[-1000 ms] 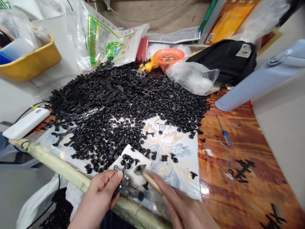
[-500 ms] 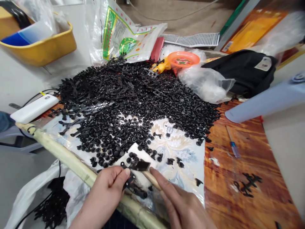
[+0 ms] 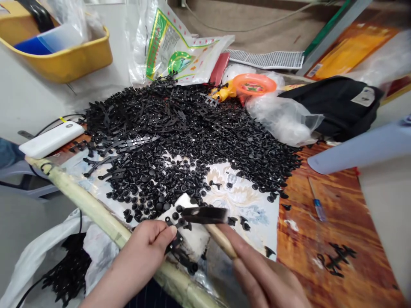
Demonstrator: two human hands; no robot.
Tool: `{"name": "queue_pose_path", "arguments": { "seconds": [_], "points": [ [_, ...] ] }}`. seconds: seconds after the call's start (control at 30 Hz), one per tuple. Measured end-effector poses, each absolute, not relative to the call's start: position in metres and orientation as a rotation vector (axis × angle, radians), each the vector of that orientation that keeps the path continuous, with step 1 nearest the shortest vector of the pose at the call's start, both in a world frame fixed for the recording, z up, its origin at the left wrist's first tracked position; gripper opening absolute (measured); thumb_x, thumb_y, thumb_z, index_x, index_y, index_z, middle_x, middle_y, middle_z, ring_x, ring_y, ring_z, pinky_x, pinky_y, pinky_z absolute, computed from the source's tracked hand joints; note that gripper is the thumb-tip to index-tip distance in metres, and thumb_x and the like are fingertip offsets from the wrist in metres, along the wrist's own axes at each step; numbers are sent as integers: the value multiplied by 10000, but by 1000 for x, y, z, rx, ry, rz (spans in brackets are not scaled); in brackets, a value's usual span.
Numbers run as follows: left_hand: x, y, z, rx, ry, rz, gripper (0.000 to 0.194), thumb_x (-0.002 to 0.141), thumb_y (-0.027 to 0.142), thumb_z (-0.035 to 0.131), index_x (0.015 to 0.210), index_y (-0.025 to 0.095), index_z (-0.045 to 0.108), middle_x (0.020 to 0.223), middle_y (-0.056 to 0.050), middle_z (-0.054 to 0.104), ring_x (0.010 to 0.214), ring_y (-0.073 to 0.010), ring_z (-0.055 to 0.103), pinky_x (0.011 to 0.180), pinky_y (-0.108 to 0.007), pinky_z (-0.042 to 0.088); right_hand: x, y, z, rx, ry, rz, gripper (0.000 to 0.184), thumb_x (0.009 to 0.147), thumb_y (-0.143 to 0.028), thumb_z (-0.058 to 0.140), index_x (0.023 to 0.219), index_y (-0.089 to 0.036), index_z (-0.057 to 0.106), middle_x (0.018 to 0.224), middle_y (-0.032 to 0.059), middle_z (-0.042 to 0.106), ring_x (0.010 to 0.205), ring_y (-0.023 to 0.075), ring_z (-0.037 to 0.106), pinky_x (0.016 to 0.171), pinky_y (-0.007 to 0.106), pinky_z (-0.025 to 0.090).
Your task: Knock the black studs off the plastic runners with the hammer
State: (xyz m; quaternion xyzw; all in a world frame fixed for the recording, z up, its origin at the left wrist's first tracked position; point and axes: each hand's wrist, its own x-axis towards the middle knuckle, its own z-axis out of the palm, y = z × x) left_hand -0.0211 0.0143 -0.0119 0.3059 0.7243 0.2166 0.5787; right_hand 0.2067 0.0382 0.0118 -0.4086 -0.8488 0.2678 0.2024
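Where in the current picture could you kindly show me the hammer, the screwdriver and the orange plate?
Hammer (image 3: 205, 215), head-camera view: on its dark, blurred head.
Screwdriver (image 3: 318, 208), head-camera view: on its handle.
Orange plate (image 3: 271, 84), head-camera view: on the right side of its rim.

The left hand (image 3: 150, 244) and the right hand (image 3: 261, 271) are bare, and so is the left forearm (image 3: 111, 284). At the bottom edge, a patch of the person's clothing (image 3: 152, 296) shows, dark navy with thin paler stripes.
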Motion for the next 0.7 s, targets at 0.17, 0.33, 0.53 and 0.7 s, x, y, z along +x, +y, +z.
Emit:
{"name": "queue_pose_path", "arguments": {
  "seconds": [0.17, 0.33, 0.53, 0.7],
  "points": [
    [-23, 20, -10, 781, 1680, 453, 426, 708, 615, 468, 523, 248, 355, 464, 94, 253, 454, -105, 223, 461, -254, 153, 203, 36, 1, -1117, -2422, 900, 517, 979, -168, 395, 1487, -265, 393, 1070, 61, 738, 792, 185, 743, 691, 220, 611],
    [-31, 16, -4, 963, 1839, 459, 339, 769, 493, 528, 562, 232, 469, 437, 60, 416, 451, -145, 388, 477, -249, 244, 213, 39, -3, -1303, -2351, 967, 460, 1016, -269, 379, 1475, -298, 411, 1296, 40, 629, 1098, 233, 651, 865, 336, 576],
    [-43, 11, 3, 1128, 1974, 466, 271, 781, 449, 586, 674, 219, 682, 618, 8, 622, 607, -191, 522, 590, -259, 363, 228, 31, -8, -1387, -2408, 875, 505, 1004, -201, 360, 1500, -296, 360, 1218, 18, 675, 992, 225, 697, 772, 287, 609],
    [-55, 27, 10, 1036, 1611, 469, 288, 761, 428, 579, 625, 179, 629, 591, 20, 482, 618, -166, 435, 601, -252, 321, 227, 26, -22, -1421, -2392, 907, 501, 1009, -211, 289, 1496, -287, 375, 1004, 45, 755, 721, 221, 748, 664, 305, 631]
  ]
}}
